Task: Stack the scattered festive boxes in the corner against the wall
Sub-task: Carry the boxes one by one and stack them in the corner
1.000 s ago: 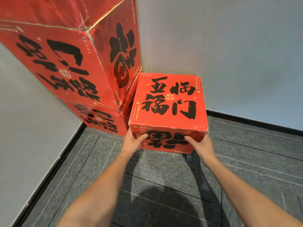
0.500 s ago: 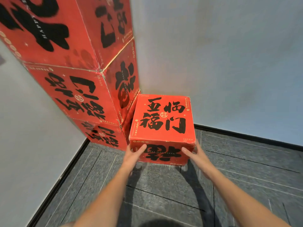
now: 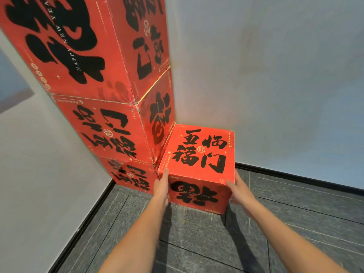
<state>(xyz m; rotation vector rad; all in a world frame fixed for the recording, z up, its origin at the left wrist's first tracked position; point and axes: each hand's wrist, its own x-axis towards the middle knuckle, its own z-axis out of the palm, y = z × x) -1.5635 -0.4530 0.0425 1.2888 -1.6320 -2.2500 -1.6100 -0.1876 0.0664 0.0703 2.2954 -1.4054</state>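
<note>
Judging by its crisp edges and flat printed panels, the red box [image 3: 199, 154] is stiff cardboard, probably light for its bulk since two flat hands manage it, and smooth enough to slip if squeezed too gently. Its safest holds are the two opposite side walls, low and near the front corners, or underneath the base; the thin top edges could crease under hard pressure.

It stands on the grey floor [image 3: 197, 243], its back toward the far wall [image 3: 275, 85] and its left side tight against the stack of boxes [image 3: 110, 107] filling the corner. That stack rises three high, the top one much larger in view.

Bold black brush characters cover the box's top, with a small round seal in the middle and gold trim along the borders. Its near face shows an upside-down character and tiny "HAPPY NEW YEAR" lettering.

At the near left corner, the left hand [image 3: 162, 187] lies flat with fingers straight and together. On the right side, the right hand [image 3: 239, 191] presses with fingers straight, thumb on the near face.
</note>
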